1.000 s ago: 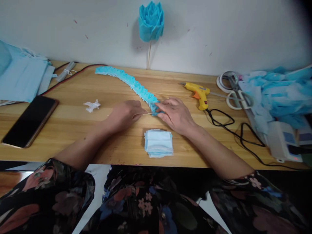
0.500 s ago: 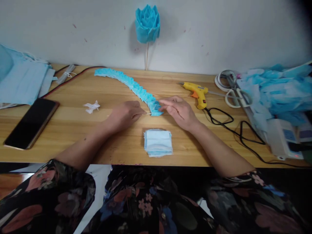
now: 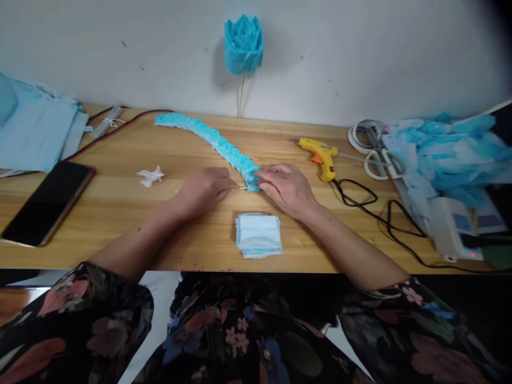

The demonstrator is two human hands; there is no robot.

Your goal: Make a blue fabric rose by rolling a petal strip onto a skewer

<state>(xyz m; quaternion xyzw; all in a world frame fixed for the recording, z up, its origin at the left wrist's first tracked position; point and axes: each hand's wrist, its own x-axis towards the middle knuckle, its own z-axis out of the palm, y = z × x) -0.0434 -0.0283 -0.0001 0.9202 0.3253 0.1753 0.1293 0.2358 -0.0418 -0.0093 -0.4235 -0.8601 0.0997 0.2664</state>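
Observation:
A long curved strip of overlapping folded blue pieces [image 3: 212, 140] runs from the back left of the table to the space between my hands. My left hand [image 3: 210, 188] pinches a thin pale stick [image 3: 242, 188], whose tip reaches the strip's near end. On the other side, my right hand [image 3: 287, 188] has its fingers closed on the edge of that same end piece. Just in front of my hands lies a stack of light-blue fabric squares [image 3: 259, 234]. Behind, a blue fabric rose [image 3: 244, 45] on a thin stem stands against the wall.
At right lie a yellow glue gun [image 3: 322, 154] with its black cord, scissors [image 3: 384, 162], tape rolls [image 3: 364, 134], a blue fabric heap [image 3: 444, 149] and a white power box [image 3: 454, 229]. At left are a phone [image 3: 48, 202], a white scrap [image 3: 150, 176] and face masks [image 3: 40, 128].
My right hand has shifted slightly left, and its fingers have closed onto the end of the strip. My left hand stays nearly in place with the stick. The view has turned slightly.

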